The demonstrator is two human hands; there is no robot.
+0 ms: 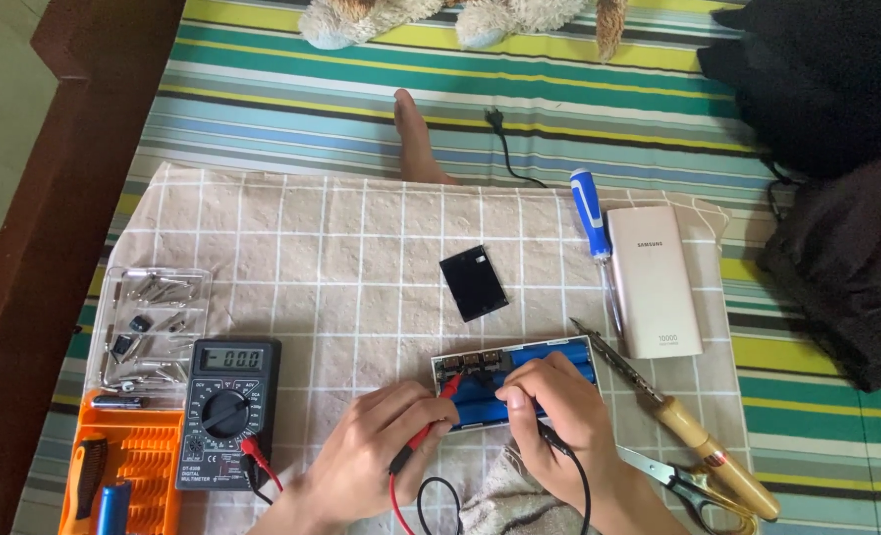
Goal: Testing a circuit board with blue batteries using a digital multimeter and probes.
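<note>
We see two containers at the left edge of the checked cloth [361,248]. A clear plastic tray [153,327] holds small metal bits and a couple of dark parts, too small to count. Below it an orange bit holder [138,466] carries one black-and-orange driver handle [89,476] and one blue cylinder [113,505], cut off by the picture's edge.

One open battery pack [515,381], blue cells inside and a circuit strip along its near-left end, lies at centre-bottom of the cloth. Our left hand [376,446] pinches the red probe [431,426], tip at the pack's circuit strip. Our right hand [550,416] pinches the black probe [550,436], tip hidden under the fingers, resting over the pack. Both hands closed around their probes.

One black multimeter [227,411] sits left of the hands, just beside the orange holder; red and black leads run from it.

Counted singles: one black flat panel [473,282] above the pack, one blue-handled screwdriver [591,213], one pink power bank [654,282] just beside it, one soldering iron [678,421] with wooden handle, one pair of scissors [683,485] at bottom right, touching the iron's handle. One bare foot [416,139] on the striped sheet [292,99], one black cable plug [500,129] near it. Plush toy [460,20] at top, dark cloth [827,149] at right.
</note>
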